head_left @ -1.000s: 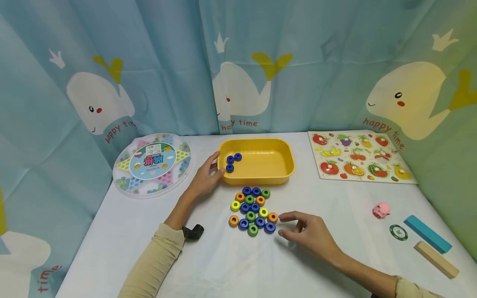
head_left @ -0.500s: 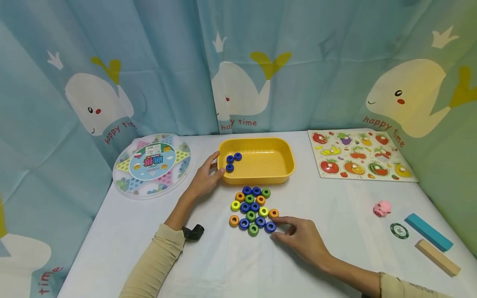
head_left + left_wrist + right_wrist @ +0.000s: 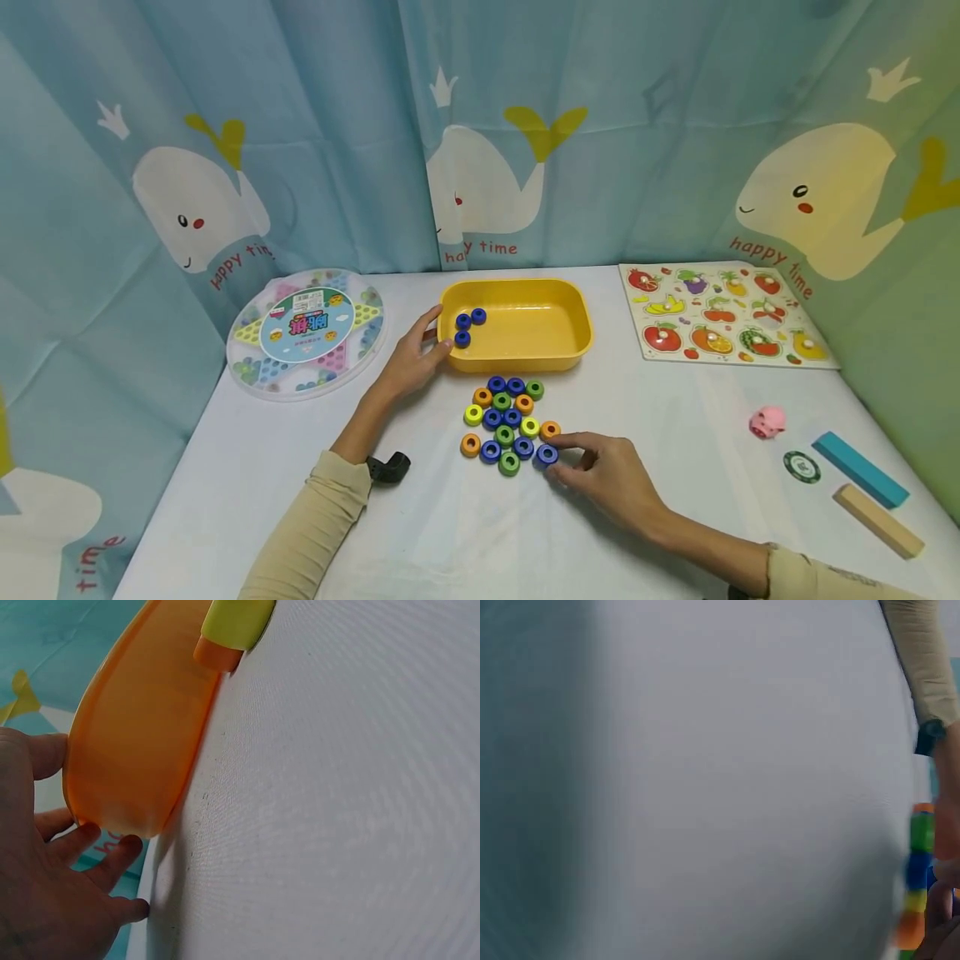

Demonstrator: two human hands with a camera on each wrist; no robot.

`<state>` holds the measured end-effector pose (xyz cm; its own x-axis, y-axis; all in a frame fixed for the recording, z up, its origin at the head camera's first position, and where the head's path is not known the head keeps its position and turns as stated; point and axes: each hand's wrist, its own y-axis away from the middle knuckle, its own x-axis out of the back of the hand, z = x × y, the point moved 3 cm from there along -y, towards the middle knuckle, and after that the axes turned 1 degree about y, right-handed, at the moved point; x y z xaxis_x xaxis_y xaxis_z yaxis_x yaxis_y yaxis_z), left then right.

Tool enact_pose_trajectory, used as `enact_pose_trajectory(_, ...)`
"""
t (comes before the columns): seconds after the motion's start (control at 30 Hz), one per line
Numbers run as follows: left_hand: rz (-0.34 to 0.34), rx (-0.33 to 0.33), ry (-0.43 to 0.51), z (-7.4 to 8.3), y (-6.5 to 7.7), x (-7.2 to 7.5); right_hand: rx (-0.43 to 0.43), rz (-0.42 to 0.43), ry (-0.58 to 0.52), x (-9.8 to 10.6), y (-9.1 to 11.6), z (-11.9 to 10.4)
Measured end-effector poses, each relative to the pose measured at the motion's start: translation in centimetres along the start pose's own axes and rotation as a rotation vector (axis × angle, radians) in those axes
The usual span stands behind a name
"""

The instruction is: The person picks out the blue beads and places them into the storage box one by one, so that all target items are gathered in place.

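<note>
The right hand (image 3: 611, 477) pinches 1 blue ring (image 3: 546, 455) at the pile's near-right corner, with the yellow tray (image 3: 581, 333) straight beyond, steadied by the left hand (image 3: 411, 360).

Red lettering "happy time" runs beneath the white whales printed on the blue-green fabric curtain (image 3: 337, 125), at left, centre and right of the frame.

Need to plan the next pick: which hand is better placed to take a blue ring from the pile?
Right. The right hand already pinches a blue ring at the pile's near corner; the left hand rests on the yellow tray.
</note>
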<state>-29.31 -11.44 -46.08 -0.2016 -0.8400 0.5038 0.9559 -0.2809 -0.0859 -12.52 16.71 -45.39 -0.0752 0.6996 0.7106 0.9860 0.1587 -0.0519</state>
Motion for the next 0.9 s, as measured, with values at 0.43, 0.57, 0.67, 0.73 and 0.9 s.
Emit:
enact_pose_trajectory(0.43,0.001,-0.006,0.001,0.0,0.1,0.0,0.241,0.067,0.008,6.1,-8.6,-5.0)
enact_pose_trajectory(0.57,-0.006,-0.008,0.014,0.1,0.1,0.0,0.266,0.003,0.009,5.7,-13.5,-4.6)
enact_pose_trajectory(0.67,-0.006,-0.012,0.019,0.1,0.0,-0.1,0.257,-0.06,0.008,4.7,-16.8,-3.9)
enact_pose_trajectory(0.73,-0.002,-0.012,0.018,0.1,0.0,0.0,0.234,-0.094,0.016,3.9,-18.8,-3.3)
enact_pose_trajectory(0.9,-0.004,-0.013,0.014,0.1,0.0,0.0,0.139,-0.151,0.035,2.1,-22.8,-1.7)
